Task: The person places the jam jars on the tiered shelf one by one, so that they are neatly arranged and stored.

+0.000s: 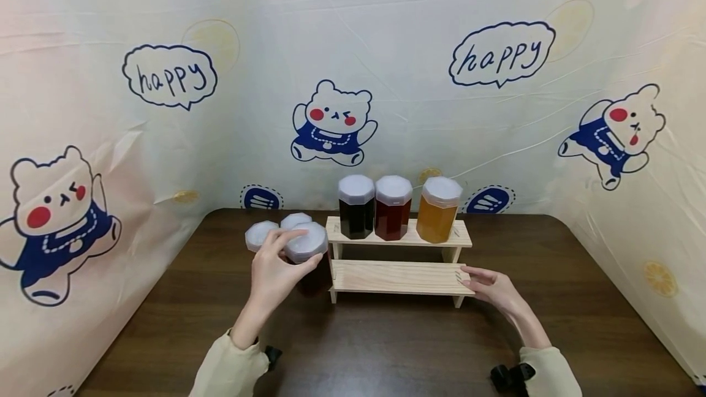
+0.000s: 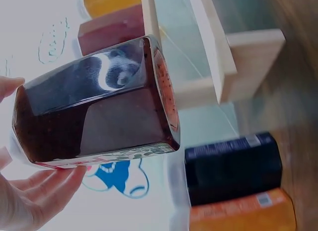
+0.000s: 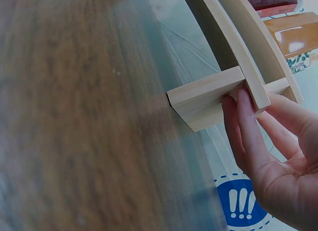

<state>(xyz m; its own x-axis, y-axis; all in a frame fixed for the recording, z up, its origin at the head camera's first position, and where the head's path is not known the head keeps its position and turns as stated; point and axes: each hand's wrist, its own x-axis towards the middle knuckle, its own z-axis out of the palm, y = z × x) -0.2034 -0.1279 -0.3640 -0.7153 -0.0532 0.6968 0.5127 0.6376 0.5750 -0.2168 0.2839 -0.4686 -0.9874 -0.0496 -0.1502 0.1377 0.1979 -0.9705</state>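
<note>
My left hand [image 1: 278, 268] grips a dark red jam jar [image 1: 314, 280] near its white faceted lid, beside the left end of a two-step wooden rack [image 1: 394, 277]. In the left wrist view the jar's underside shows, raised off the table. With fingertips, my right hand [image 1: 499, 293] pinches the right end of the rack's lower step; the right wrist view shows fingers [image 3: 251, 126] at the board's end. On the upper step stand a near-black jar [image 1: 356, 216], a red jar [image 1: 393, 216] and an amber jar [image 1: 437, 219].
Two more lidded jars stand left of the rack, behind my left hand: one dark [image 2: 233, 166], one orange [image 2: 243, 213]. The brown wooden table [image 1: 386, 348] runs up to a printed cloth backdrop [image 1: 408, 127] at the back and sides.
</note>
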